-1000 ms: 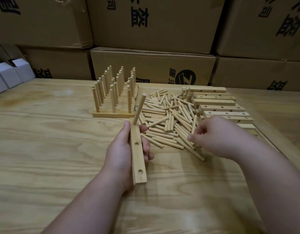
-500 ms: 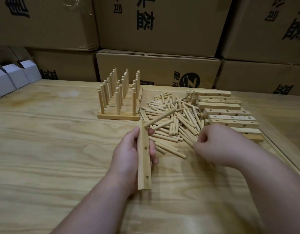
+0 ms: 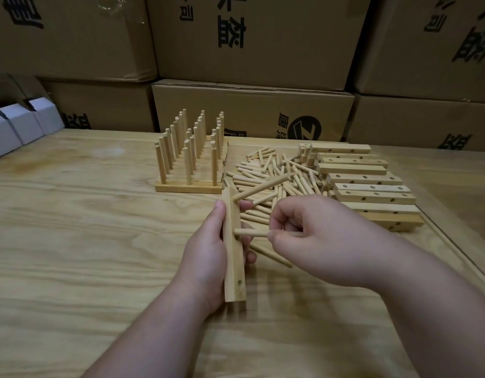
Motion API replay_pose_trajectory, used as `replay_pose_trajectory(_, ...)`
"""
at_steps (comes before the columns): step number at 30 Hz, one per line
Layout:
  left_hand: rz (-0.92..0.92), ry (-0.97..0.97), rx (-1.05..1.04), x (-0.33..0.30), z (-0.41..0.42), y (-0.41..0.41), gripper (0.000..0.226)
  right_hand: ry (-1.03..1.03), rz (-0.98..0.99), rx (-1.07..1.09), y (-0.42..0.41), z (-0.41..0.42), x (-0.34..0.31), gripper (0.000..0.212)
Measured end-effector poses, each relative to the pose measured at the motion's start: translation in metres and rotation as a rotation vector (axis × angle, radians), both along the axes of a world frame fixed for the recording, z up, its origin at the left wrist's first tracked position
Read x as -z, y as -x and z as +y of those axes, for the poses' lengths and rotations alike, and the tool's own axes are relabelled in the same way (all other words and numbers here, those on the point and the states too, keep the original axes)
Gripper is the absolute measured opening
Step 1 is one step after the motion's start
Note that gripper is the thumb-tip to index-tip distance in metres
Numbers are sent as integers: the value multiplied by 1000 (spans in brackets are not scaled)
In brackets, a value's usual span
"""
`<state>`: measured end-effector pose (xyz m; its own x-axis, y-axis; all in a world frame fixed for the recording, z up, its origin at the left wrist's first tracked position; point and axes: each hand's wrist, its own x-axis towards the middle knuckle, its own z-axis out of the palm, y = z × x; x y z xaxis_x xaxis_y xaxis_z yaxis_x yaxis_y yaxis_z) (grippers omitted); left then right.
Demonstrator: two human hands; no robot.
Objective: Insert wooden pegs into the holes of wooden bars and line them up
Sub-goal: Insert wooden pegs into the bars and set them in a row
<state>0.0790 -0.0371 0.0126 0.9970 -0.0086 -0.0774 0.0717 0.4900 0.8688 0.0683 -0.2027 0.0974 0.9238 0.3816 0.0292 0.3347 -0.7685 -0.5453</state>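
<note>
Two forearms enter from the lower edge of the frame, both bare to the limit of view. No sleeve, glove, watch or ring is visible. Left hand (image 3: 208, 252), lower centre: uncovered, nails short. Right hand (image 3: 315, 238), centre right: uncovered, nails short.

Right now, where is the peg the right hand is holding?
In the head view, centre frame: the peg lies level, pinched by the right hand, its tip at the middle hole of the bar gripped by the left hand.
</note>
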Motion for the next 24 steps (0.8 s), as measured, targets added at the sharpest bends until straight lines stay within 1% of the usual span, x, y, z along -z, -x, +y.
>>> replay_pose_trajectory(5, -30, 17, 19, 3, 0, -2, 51, 55, -21, -2, -1, -1, 1, 9)
replay_pose_trajectory(8, -41, -32, 22, 4, 0, -2, 51, 61, -42, 1, 0, -1, 0, 8)
replay_pose_trajectory(13, -6, -153, -27, 2, -2, 2, 55, 132, -97, -3, 7, 6, -1, 19)
replay_pose_trajectory(15, 18, -163, -69, 0, -2, 5, 60, 158, -129, 6, 11, 10, -1, 20)
replay_pose_trajectory(20, -30, -164, -127, -3, -7, 10, 69, 227, -186, 11, 18, 19, -3, 26)
replay_pose_trajectory(24, -16, -195, -118, -5, -8, 13, 65, 192, -145, -4, 18, 17, -1, 25)
